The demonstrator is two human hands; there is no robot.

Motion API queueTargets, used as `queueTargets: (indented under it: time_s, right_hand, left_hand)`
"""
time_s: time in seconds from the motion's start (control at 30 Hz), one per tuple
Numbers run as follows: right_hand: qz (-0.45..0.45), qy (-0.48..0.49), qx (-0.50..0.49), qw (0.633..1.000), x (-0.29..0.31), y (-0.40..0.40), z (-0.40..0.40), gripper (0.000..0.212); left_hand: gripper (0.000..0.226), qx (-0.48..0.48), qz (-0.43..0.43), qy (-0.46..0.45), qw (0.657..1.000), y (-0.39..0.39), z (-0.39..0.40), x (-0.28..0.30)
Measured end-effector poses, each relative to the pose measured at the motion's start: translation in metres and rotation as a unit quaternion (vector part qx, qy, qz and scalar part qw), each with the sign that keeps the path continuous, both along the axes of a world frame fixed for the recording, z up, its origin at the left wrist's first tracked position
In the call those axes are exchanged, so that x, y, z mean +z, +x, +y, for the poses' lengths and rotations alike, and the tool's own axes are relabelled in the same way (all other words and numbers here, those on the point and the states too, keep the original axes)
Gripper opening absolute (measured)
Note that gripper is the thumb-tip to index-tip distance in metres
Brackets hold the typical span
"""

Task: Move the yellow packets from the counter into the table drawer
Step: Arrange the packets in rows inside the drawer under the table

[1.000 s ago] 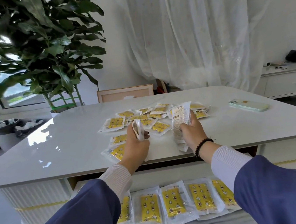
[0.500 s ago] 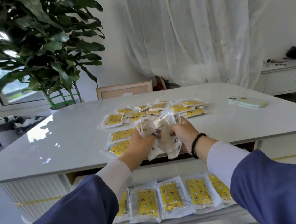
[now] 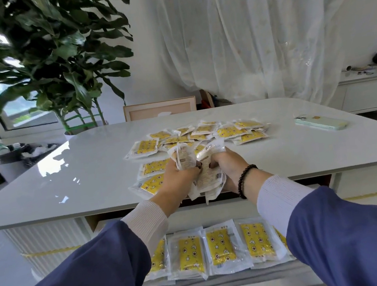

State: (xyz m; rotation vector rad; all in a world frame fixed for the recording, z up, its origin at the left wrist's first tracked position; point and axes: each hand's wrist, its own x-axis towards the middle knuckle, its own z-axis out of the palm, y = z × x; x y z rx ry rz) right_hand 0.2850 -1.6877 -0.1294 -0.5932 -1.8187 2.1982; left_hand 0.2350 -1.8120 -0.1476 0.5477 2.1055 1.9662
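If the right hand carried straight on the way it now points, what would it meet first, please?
The right hand points left across the bundle of packets it grips, so it would likely meet the left hand first; both hands seem to hold the same bundle, though depth is unclear.

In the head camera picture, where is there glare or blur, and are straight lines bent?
Head view: window glare on the glossy table top at left; the plant leaves nearest the top-left corner are smeared; the table's front edge bows, wide-angle distortion; the packets held by the left hand and right hand look slightly soft.
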Motion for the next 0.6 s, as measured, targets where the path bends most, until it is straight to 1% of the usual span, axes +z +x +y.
queueTargets:
  time_s: [0.03, 0.1, 0.13, 0.2, 0.27, 0.3, 0.4, 0.5, 0.53, 0.6]
  right_hand:
    - [-0.005, -0.001, -0.001, 1.000, 0.002, 0.000, 0.002, 0.037]
    - [-0.012, -0.024, 0.002, 1.000, 0.008, 0.001, 0.007, 0.033]
    - [-0.009, -0.040, 0.006, 0.999, 0.009, 0.001, 0.011, 0.036]
    - [0.025, -0.055, 0.015, 0.998, 0.014, 0.001, 0.013, 0.053]
    - [0.074, 0.014, -0.017, 0.997, 0.020, 0.001, 0.015, 0.067]
    - [0.101, 0.059, -0.044, 0.992, 0.024, 0.001, 0.016, 0.068]
    - [0.147, 0.213, -0.118, 0.959, 0.032, 0.004, 0.019, 0.055]
    - [0.159, 0.351, -0.197, 0.902, 0.009, 0.011, 0.024, 0.048]
    - [0.159, 0.372, -0.211, 0.890, -0.005, 0.012, 0.027, 0.049]
    - [0.139, 0.363, -0.223, 0.894, -0.026, 0.013, 0.033, 0.052]
  left_hand:
    - [0.022, 0.005, -0.021, 0.028, 0.999, 0.000, 0.000, 0.000]
    - [0.019, 0.009, -0.048, 0.086, 0.995, 0.000, 0.000, 0.003]
    - [0.018, 0.012, -0.058, 0.108, 0.992, 0.001, 0.000, 0.005]
    - [0.021, 0.020, -0.064, 0.133, 0.989, -0.002, 0.000, 0.007]
    - [0.028, 0.028, -0.050, 0.144, 0.988, -0.008, -0.002, 0.010]
    - [0.032, 0.037, -0.036, 0.137, 0.989, -0.012, -0.002, 0.011]
    - [0.046, 0.081, 0.031, 0.078, 0.993, -0.017, -0.002, 0.018]
    - [0.059, 0.083, 0.078, 0.039, 0.993, -0.008, 0.002, 0.013]
    - [0.065, 0.074, 0.085, 0.027, 0.993, -0.004, 0.003, 0.009]
    - [0.075, 0.066, 0.088, -0.003, 0.994, 0.000, 0.005, -0.001]
